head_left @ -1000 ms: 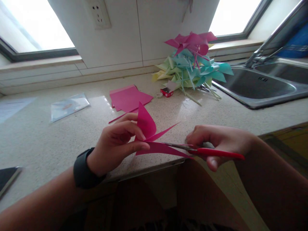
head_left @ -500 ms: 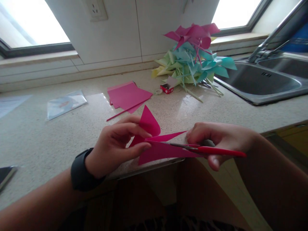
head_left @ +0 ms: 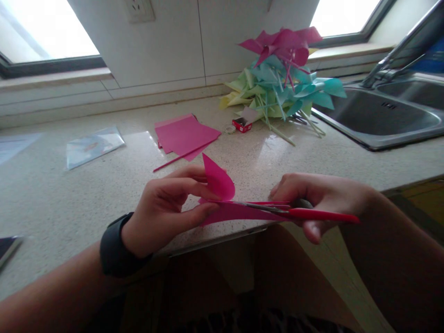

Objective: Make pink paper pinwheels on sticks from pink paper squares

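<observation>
Between thumb and fingers, my left hand (head_left: 173, 203) pinches a sheet of pink paper (head_left: 220, 182) at the counter's front edge. One flap of the paper curls upward above the fingertips. My right hand (head_left: 312, 199) is closed around red-handled scissors (head_left: 322, 214), whose blades point left into the paper and end close to my left fingertips. Paper lies on both sides of the blades. A black band is on my left wrist.
Behind my left hand lie pink paper sheets (head_left: 187, 134) and a thin pink stick (head_left: 178, 158). Farther back are a small red box (head_left: 242, 125), a tape roll (head_left: 229, 129) and a heap of paper pinwheels (head_left: 277, 88). A sink (head_left: 381, 115) is at right, a clear packet (head_left: 95, 147) at left.
The scissor blades have closed more, and the cut paper edges lie flatter along them. The upper flap curls more to the right. The view has shifted slightly.
</observation>
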The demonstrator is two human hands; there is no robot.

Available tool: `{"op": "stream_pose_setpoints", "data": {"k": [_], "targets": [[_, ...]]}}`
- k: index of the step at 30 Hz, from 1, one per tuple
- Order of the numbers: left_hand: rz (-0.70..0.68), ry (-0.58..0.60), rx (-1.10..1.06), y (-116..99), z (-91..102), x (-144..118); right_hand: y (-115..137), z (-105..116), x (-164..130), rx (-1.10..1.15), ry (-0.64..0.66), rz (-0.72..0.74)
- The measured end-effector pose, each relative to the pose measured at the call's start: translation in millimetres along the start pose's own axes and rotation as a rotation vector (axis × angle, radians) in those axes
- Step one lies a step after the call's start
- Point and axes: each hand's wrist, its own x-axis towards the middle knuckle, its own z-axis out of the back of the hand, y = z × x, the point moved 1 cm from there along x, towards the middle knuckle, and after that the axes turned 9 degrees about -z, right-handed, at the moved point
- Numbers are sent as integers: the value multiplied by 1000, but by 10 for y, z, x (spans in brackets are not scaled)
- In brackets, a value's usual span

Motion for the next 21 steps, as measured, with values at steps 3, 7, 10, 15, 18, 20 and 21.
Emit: {"op": "stream_pose_setpoints", "data": {"k": [3, 7, 10, 15, 18, 20, 21], "targets": [[0, -15, 14, 1, -1, 8, 4, 8, -5, 1, -1, 0], [10, -20, 30, 3, -1, 13, 4, 21, -10, -4, -12, -2], [3, -12, 24, 8, -1, 5, -5, 26, -7, -21, -15, 20], [-7, -6, 19, 10, -1, 0, -2, 26, 1, -21, -34, 4], [-8, 0, 21, 12, 0, 4, 4, 26, -4, -21, -34, -15], [-10, 1, 22, 15, 3, 3, 2, 28, -7, -36, -35, -6], [-11, 1, 21, 16, 5, 0, -3, 31, -9, -46, -42, -3]]}}
